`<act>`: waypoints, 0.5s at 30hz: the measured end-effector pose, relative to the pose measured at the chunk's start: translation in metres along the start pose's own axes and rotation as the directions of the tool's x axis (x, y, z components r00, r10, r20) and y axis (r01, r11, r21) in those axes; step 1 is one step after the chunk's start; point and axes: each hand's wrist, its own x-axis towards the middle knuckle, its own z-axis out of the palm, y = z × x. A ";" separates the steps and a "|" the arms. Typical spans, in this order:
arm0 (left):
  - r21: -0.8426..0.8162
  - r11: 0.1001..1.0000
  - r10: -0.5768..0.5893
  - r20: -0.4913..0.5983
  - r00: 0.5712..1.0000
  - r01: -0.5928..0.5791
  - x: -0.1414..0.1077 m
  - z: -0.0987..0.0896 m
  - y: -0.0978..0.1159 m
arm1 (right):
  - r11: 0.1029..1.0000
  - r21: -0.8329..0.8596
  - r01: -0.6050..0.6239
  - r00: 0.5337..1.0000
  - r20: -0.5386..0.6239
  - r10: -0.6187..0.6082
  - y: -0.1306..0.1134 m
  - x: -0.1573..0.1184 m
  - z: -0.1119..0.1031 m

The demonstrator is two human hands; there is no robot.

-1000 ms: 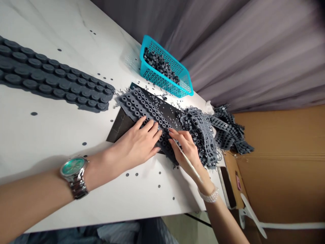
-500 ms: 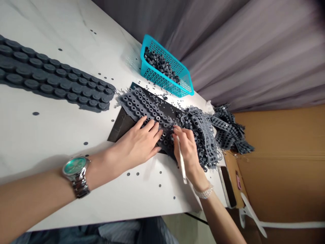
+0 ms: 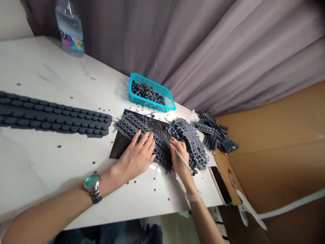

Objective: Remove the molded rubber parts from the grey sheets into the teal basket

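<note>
My left hand (image 3: 139, 152) lies with fingers spread on a grey rubber sheet (image 3: 130, 124) studded with small rings. The sheet rests partly on a black board (image 3: 118, 146). To its right, my right hand (image 3: 179, 157) is closed round a thin white pen-like tool (image 3: 183, 160), its fingertips at the sheet's right part; the tool's tip is hidden. Just beyond my right hand lies a heap of perforated grey sheets (image 3: 190, 140) with dark rings. Tiny grey discs are scattered over the board and the white table (image 3: 122, 200).
A turquoise basket (image 3: 152, 104) of dark rings stands at the back. Long strips of thick dark discs (image 3: 53, 115) lie left, with a water bottle (image 3: 71, 30) behind. More sheets (image 3: 215, 130), a phone (image 3: 220, 184) and a pink item (image 3: 231, 178) are at right.
The camera view has shifted, bringing the bottle into sight. The sheet now reaches further towards the table's front, under my left hand. The white tool is tilted more to the right.
</note>
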 end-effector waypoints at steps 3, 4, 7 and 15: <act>0.018 0.993 0.118 0.022 0.993 -0.118 0.003 0.003 0.022 | 0.999 0.004 0.038 0.999 -0.017 -0.037 -0.008 0.003 0.004; 0.029 0.991 0.129 0.035 0.991 -0.130 0.004 0.006 0.030 | 0.999 0.007 0.051 0.998 -0.036 -0.050 -0.009 0.004 0.006; 0.075 0.990 0.112 0.046 0.993 -0.115 0.004 0.017 0.046 | 0.995 0.025 0.094 0.995 -0.047 -0.093 -0.011 0.003 0.009; -0.033 0.992 0.122 0.012 0.992 -0.122 -0.004 0.032 0.030 | 0.962 0.047 0.270 0.960 0.056 -0.273 -0.012 -0.007 0.005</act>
